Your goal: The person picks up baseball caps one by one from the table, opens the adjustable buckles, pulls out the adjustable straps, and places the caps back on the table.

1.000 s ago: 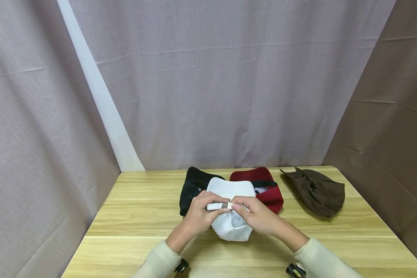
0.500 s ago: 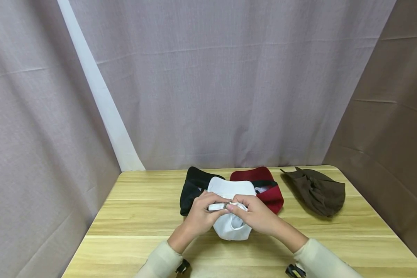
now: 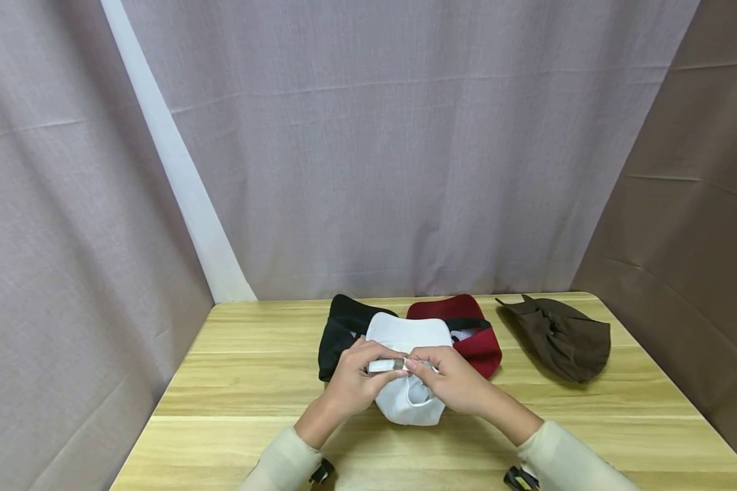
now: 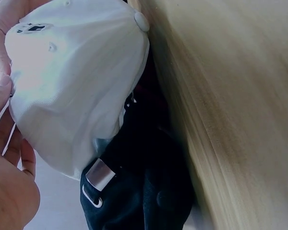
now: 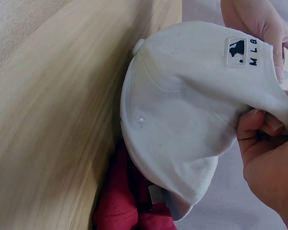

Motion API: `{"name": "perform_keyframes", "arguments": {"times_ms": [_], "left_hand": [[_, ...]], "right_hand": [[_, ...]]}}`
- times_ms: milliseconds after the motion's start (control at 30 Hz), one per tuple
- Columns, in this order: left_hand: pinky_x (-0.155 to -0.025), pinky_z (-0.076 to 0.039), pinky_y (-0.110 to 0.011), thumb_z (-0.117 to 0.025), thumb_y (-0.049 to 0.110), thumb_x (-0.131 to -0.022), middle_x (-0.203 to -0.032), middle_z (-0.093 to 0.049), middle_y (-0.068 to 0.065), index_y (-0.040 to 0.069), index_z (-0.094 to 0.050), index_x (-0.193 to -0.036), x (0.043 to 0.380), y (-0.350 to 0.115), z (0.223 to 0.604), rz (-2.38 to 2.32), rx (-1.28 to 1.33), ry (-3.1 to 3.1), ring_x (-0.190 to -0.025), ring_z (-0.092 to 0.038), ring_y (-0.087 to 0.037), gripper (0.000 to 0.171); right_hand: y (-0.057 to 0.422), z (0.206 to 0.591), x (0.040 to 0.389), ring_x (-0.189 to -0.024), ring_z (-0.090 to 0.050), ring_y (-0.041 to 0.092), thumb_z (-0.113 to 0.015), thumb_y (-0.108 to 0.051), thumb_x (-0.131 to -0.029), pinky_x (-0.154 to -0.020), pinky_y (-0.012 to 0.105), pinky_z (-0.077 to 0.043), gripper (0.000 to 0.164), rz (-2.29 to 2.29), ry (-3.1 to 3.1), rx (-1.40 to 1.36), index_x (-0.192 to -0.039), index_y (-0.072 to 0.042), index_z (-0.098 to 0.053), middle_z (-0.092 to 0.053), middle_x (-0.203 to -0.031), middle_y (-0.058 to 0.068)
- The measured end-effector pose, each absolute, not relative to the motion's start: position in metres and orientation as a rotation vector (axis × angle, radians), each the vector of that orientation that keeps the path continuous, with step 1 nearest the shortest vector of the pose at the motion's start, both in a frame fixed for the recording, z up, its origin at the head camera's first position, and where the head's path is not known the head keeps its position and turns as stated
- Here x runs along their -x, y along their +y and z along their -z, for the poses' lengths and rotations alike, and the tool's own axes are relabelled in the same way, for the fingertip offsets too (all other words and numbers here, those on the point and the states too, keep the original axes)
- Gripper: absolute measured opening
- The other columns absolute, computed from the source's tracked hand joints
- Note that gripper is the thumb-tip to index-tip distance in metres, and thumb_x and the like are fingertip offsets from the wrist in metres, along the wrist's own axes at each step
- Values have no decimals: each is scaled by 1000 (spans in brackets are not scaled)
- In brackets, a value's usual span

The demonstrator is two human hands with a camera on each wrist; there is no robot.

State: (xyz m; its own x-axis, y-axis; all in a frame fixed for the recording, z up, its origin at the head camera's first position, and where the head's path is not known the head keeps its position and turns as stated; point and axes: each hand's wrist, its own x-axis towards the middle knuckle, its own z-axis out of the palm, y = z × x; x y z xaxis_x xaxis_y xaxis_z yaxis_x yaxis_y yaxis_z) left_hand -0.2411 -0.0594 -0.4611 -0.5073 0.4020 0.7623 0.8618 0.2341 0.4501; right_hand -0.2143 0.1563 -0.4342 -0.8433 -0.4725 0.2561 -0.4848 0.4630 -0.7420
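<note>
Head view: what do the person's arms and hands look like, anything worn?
Left hand and right hand: bare, no gloves. Pale cream fabric left sleeve and matching right sleeve, wrists uncovered. Small black object by the left one; yellow-marked black object by the right.

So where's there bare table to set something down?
Left side of the table, up to the black cap; near right, between brown hat and right sleeve. Tight: strip between red cap and brown hat. Crowded: centre, where left hand and right hand hold the white cap.
</note>
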Motion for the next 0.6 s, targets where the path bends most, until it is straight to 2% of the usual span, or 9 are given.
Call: {"name": "perform_keyframes", "arguments": {"times_ms": [133, 267, 467, 600], "left_hand": [[-81, -49, -23, -81, 24, -82, -99, -77, 6, 19, -75, -104, 240, -61, 462, 1222, 1147, -2024, -90, -69, -4, 23], [-79, -48, -21, -81, 25, -82, -99, -77, 6, 20, -75, -104, 240, -61, 462, 1231, 1139, -2030, -90, -68, -5, 23], [-73, -46, -19, -82, 23, -82, -98, -77, 6, 19, -76, -103, 240, -63, 463, 1274, 1126, -2015, -86, -64, -5, 23], [-68, -43, -16, -82, 23, -81, -99, -77, 6, 19, -76, -103, 240, -64, 462, 1266, 1130, -2018, -83, -60, -3, 23]], "right_hand": [[157, 435, 214, -80, -56, 6, -52, -33, -103, -75, 24, -46, 24, -1352, -2677, -881, -86, -28, -69, -67, -80, -6], [158, 435, 214, -82, -57, 6, -51, -32, -104, -76, 24, -46, 23, -1347, -2676, -891, -90, -28, -70, -68, -84, -7], [158, 436, 212, -95, -62, 7, -51, -31, -104, -86, 27, -48, 20, -1333, -2659, -882, -98, -31, -70, -71, -97, -14], [157, 435, 211, -98, -64, 13, -51, -30, -104, -89, 28, -48, 20, -1329, -2653, -884, -99, -32, -69, -70, -98, -17]]}}
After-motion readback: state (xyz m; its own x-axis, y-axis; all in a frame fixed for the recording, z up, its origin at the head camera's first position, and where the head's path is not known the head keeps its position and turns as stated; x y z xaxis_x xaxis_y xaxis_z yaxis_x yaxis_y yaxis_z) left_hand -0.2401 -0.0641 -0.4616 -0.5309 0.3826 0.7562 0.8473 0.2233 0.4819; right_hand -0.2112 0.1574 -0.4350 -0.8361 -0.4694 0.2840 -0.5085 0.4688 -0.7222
